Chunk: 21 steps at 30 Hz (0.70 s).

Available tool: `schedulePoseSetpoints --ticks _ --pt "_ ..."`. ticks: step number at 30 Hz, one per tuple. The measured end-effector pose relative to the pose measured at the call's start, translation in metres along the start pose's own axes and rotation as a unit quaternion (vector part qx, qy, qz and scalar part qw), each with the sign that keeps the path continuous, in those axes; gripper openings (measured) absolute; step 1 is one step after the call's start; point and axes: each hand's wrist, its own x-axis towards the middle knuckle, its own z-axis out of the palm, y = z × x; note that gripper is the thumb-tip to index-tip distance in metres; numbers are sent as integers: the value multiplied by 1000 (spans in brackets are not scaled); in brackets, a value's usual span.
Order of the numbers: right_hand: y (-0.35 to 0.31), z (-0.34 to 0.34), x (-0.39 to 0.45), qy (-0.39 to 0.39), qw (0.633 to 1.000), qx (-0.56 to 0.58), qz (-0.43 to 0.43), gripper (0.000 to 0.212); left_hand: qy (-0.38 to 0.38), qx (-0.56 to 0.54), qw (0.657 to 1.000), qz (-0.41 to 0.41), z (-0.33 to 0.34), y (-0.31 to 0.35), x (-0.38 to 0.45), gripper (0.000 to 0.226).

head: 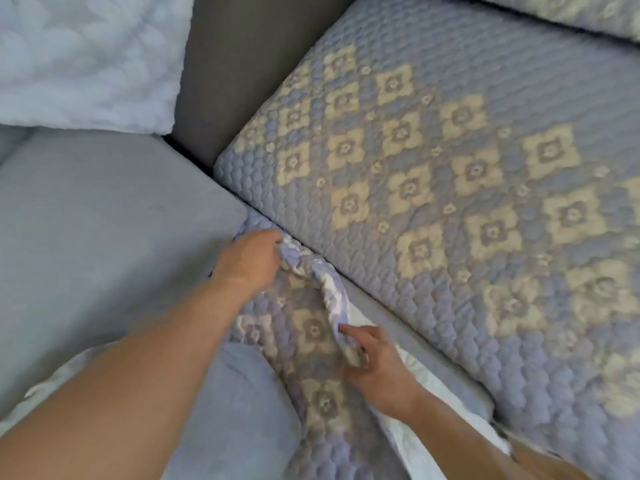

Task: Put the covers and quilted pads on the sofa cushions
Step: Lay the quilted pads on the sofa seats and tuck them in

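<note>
A blue quilted pad (311, 337) with cream flower diamonds lies crumpled at the bottom centre, its white underside showing along the right edge. My left hand (251, 259) is shut on the pad's far corner, at the gap between two seat cushions. My right hand (377, 365) grips the pad's folded right edge nearer to me. A plain blue covered seat cushion (104, 216) lies under and left of the pad. To the right, a second seat cushion (450, 168) is covered flat by a matching quilted pad.
A pale blue textured pillow (86, 53) rests at the top left. Grey bare sofa back (249, 60) stands between the cushions. Another quilted piece (571, 12) lies along the top right corner.
</note>
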Motion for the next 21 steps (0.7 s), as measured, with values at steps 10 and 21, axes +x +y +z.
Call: schedulePoseSetpoints --ticks 10,21 --pt "12 -71 -23 284 957 -46 22 14 -134 176 963 153 18 -9 78 39" --pt "3 -60 4 402 864 -297 56 46 -162 267 924 220 42 -15 96 55"
